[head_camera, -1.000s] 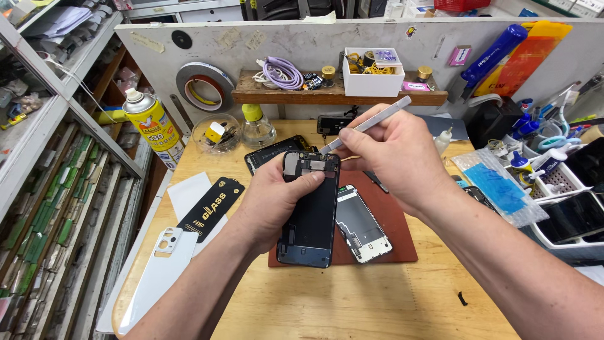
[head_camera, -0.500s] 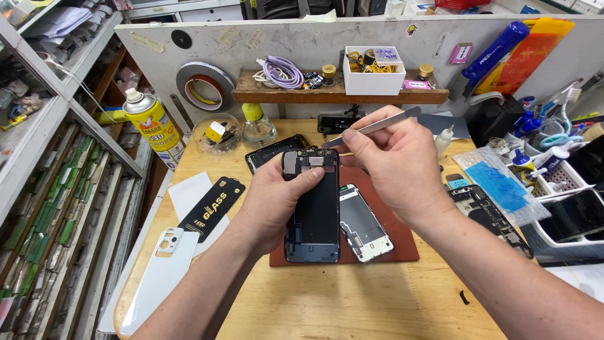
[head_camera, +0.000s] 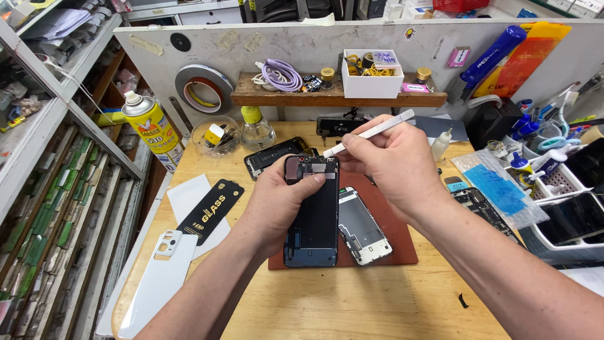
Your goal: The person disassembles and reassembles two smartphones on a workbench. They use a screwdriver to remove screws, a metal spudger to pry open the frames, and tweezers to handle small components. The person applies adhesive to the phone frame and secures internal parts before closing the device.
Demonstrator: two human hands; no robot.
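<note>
At the far left, grey shelving [head_camera: 56, 157] runs along the edge of the wooden bench [head_camera: 352, 302]. A yellow spray can [head_camera: 151, 129] stands at the bench's far left corner, with a roll of tape [head_camera: 204, 91] leaning on the back wall behind it. Nearer, a white phone back cover [head_camera: 157, 283] lies flat on the bench, and a black package with gold lettering [head_camera: 211, 211] rests on a white sheet just right of it.

The left hand [head_camera: 277, 204] is closed around the left edge of a dark phone frame [head_camera: 311, 220], thumb pressed across its upper face; the frame lies lengthwise over the reddish-brown work mat [head_camera: 396, 242], near the middle of the bench. Just right of the frame, a silver phone part [head_camera: 365, 226] lies on the mat.

The right hand [head_camera: 393, 164] pinches a white pen-shaped tool [head_camera: 371, 132], fingers curled tight round it, its tip pointing down at the top right corner of the frame. Whether the tip touches the frame cannot be told.

Behind the hands, a small wooden shelf [head_camera: 333, 99] carries a coiled purple cable [head_camera: 280, 74] and a white box [head_camera: 372, 74]. Far right, a blue cloth in clear wrap [head_camera: 500, 189] lies beside a white tray [head_camera: 560, 182] of small bottles.
</note>
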